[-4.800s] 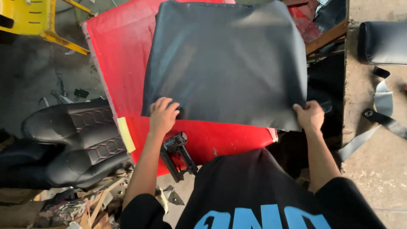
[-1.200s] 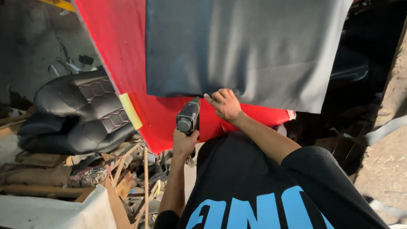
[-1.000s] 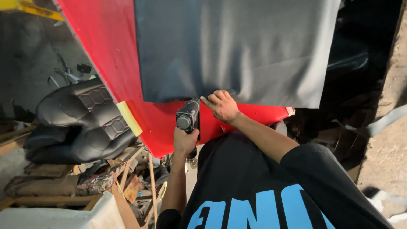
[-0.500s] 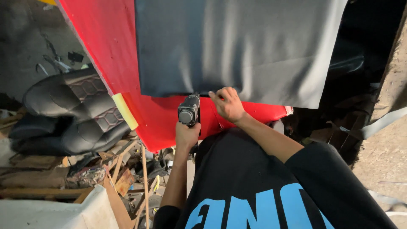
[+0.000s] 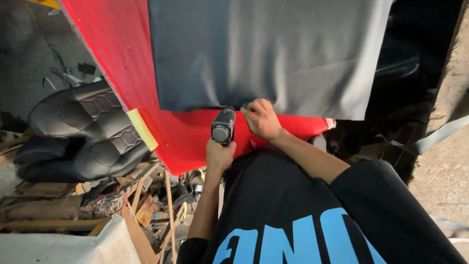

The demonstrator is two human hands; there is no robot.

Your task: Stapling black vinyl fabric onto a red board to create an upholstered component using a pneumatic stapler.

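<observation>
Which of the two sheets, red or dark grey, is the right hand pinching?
The dark grey sheet: the right hand pinches its lower edge, while the red sheet lies underneath it.

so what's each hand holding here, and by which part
The left hand grips a black staple gun by its handle. The right hand pins the dark fabric sheet at its lower edge.

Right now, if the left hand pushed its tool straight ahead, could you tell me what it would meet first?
Probably the lower edge of the grey sheet, which the right hand pins onto the red board; depth is unclear.
</observation>
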